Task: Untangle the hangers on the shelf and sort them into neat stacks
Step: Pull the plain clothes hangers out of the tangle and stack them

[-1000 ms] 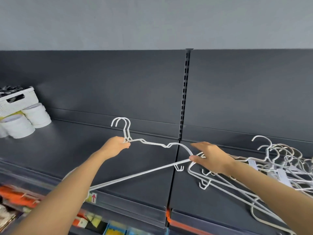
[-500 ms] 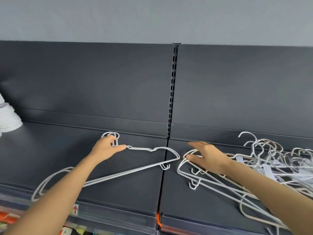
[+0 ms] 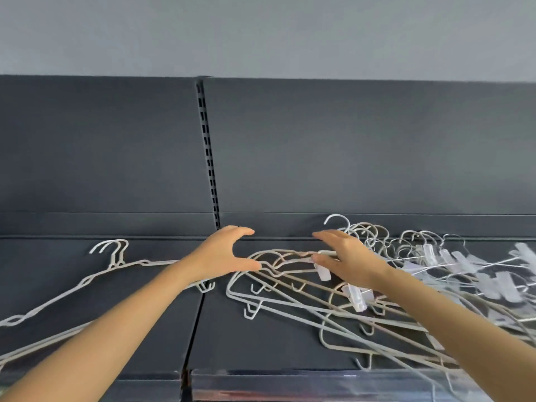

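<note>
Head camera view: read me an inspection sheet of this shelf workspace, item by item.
Surface: dark grey metal shelf, two sections butted together.
Job's things: stack of white wire hangers aligned at left; tangled pile of white wire and clear-clip hangers at right.
Clutter: nothing seen.
Hands: left hand open, beside the pile; right hand open, over the pile.
Cables: nothing seen.
Surroundings: dark grey back panel, slotted upright, pale grey wall above.

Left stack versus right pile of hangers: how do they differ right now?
The left stack is few hangers, hooks aligned; the right pile is many, crossed and tangled. The left stack is plain wire; the right pile also has clip hangers. The open left hand and right hand reach over the right pile, not the left stack. Both lie flat on the shelf.
</note>
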Motion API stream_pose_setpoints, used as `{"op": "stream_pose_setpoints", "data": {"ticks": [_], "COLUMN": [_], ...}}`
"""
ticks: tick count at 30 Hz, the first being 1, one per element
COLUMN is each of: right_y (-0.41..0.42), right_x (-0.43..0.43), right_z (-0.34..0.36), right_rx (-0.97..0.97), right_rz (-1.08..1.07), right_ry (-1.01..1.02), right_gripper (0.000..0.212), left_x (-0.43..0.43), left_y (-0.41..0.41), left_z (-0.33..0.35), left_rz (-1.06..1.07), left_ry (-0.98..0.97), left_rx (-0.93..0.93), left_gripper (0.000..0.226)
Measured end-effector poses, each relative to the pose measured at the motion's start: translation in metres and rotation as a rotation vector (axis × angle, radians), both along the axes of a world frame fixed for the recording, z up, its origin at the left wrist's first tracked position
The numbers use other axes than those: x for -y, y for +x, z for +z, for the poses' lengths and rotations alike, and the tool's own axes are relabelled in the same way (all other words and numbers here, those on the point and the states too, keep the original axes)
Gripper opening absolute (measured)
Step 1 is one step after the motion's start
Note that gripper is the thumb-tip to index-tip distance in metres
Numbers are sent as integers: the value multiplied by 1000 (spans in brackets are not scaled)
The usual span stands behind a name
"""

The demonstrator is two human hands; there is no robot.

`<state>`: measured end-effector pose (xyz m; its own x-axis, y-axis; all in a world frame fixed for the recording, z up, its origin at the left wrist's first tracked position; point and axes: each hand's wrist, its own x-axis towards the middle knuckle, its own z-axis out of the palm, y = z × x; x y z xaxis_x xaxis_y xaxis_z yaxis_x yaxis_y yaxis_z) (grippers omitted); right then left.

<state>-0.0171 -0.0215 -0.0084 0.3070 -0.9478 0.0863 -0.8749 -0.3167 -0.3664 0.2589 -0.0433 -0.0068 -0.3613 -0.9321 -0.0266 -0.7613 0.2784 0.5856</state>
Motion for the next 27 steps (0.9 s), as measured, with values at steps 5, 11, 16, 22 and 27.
{"op": "stream_pose_setpoints", "data": {"ticks": [5,11,16,22,27], "right_y": [-55,-110,-139,-155,-161], "right_x": [-14,-28,-33,-39,-40], "right_z": [-1,-9,-17,-24,-28], "right_rx": [-17,-41,-92,-107,-85], "right_rz": [-78,-136,-134,-80,-35], "right_ry": [-30,-33,-22,17,27], "right_gripper": [56,44,36,37,37], "left_x": [3,2,-1,-7,-17], "left_y": [-66,-119,-141,-159,-160], "left_z": [-4,-14,-19,-30,-37], "left_rz": [-139,-233,-252,-261,-317], "left_ry": [24,34,57,28,1], "left_rx": [17,84,146,280,491], "left_gripper": [80,85,92,122,137]}}
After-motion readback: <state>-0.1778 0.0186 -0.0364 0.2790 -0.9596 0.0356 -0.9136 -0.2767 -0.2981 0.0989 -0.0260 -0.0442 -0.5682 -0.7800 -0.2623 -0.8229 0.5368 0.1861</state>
